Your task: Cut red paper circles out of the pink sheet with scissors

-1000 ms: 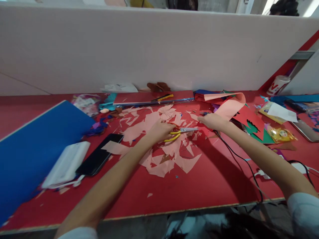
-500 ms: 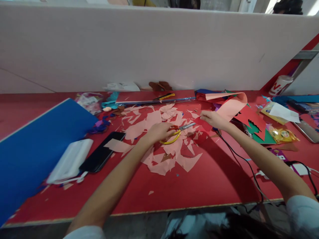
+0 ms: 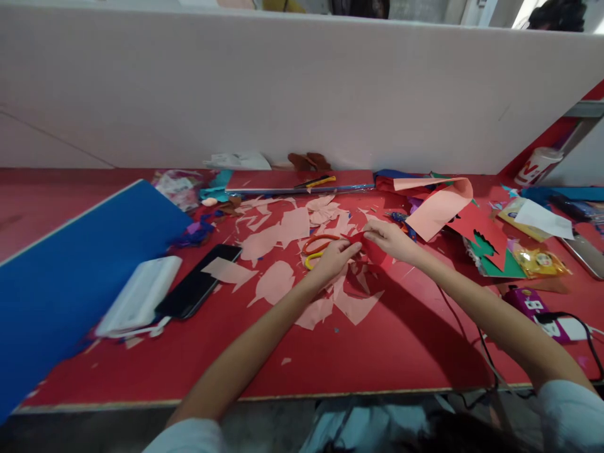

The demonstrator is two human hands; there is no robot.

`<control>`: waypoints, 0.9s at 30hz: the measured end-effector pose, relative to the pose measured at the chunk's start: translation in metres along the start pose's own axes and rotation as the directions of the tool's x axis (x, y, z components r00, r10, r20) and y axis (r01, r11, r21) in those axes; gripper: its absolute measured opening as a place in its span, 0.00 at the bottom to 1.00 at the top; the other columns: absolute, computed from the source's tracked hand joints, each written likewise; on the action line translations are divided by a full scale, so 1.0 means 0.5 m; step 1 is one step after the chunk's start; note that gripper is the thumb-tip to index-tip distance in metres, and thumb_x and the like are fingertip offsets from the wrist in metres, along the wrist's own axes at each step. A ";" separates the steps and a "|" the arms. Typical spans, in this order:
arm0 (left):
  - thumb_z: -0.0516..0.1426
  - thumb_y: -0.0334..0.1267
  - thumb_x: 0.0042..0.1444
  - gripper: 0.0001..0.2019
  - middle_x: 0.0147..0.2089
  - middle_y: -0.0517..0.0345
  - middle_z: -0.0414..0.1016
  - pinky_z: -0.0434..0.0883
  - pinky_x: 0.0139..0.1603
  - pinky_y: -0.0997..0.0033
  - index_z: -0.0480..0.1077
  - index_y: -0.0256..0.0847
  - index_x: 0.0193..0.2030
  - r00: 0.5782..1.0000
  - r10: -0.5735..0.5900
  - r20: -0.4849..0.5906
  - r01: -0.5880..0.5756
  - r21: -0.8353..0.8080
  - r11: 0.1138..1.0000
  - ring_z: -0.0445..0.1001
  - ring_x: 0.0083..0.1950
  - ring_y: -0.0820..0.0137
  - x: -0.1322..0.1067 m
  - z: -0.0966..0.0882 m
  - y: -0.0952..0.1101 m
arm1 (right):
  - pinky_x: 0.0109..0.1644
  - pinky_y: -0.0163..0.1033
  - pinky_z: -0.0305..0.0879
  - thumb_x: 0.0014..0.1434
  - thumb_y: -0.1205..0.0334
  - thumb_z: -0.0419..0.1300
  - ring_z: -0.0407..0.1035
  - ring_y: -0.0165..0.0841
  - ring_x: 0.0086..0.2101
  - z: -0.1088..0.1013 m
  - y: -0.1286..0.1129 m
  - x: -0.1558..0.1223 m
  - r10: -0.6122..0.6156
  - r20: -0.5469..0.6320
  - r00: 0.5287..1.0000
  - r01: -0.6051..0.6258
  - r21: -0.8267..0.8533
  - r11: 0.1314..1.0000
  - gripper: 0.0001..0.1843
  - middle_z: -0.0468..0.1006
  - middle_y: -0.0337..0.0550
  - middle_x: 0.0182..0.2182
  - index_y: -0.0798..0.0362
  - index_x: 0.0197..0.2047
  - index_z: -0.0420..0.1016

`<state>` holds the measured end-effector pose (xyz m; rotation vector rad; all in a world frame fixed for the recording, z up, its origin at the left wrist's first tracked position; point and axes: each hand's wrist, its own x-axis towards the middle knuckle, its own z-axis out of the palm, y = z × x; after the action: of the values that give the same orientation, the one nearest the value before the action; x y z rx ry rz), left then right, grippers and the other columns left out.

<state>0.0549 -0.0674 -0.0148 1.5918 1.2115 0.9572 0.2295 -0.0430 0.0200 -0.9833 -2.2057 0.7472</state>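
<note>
Over the middle of the table, both hands are close together at a small piece of red paper (image 3: pixel 376 253). My left hand (image 3: pixel 336 257) pinches its left edge, with the fingers closed. My right hand (image 3: pixel 389 240) grips the paper's upper side between thumb and fingers. Just left of the paper, a pair of scissors (image 3: pixel 317 242) with red and yellow handles lies on the scraps; its blades are mostly hidden. Pale pink paper scraps (image 3: pixel 275 282) spread under and around my hands.
A blue board (image 3: pixel 89 270), a folded white item (image 3: pixel 140 296) and a black phone (image 3: pixel 201 286) lie left. A yellow cutter (image 3: pixel 321 181) rests at the back. A curled pink sheet (image 3: pixel 438 211), purple box (image 3: pixel 533 308) and cables are right. A white partition (image 3: pixel 302 88) stands behind.
My left hand has let go of the scissors and moved right to the red paper. The scissors now lie on the scraps. My right hand has shifted slightly left and down with the paper.
</note>
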 end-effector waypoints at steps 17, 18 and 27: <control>0.59 0.51 0.48 0.17 0.18 0.64 0.65 0.57 0.17 0.79 0.63 0.38 0.23 0.994 -0.057 -0.093 0.042 -0.153 0.987 0.61 0.17 0.78 -0.013 -0.044 -0.063 | 0.35 0.35 0.56 0.54 0.63 0.54 0.61 0.28 0.28 0.078 0.017 0.012 0.214 0.046 0.976 -0.219 0.176 0.960 0.06 0.67 0.35 0.25 0.53 0.27 0.63; 0.60 0.50 0.46 0.17 0.19 0.65 0.65 0.56 0.17 0.79 0.63 0.39 0.25 0.992 -0.060 -0.114 0.036 -0.202 0.979 0.61 0.17 0.79 -0.011 -0.043 -0.062 | 0.33 0.34 0.55 0.53 0.62 0.54 0.60 0.28 0.27 0.083 0.018 0.016 0.238 0.052 0.970 -0.243 0.233 0.942 0.06 0.66 0.35 0.24 0.53 0.26 0.63; 0.58 0.46 0.51 0.14 0.16 0.71 0.58 0.50 0.15 0.81 0.60 0.40 0.30 0.984 -0.127 -0.124 0.085 -0.304 0.949 0.53 0.14 0.81 -0.029 -0.043 -0.051 | 0.30 0.34 0.54 0.44 0.49 0.60 0.55 0.26 0.25 0.150 0.038 0.032 0.364 -0.079 0.928 -0.247 0.602 0.759 0.16 0.61 0.32 0.21 0.51 0.23 0.60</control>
<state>0.0245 -0.0743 -0.0334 1.2260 1.1730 1.1398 0.1759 -0.0379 -0.0379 -1.0403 -1.4982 1.3255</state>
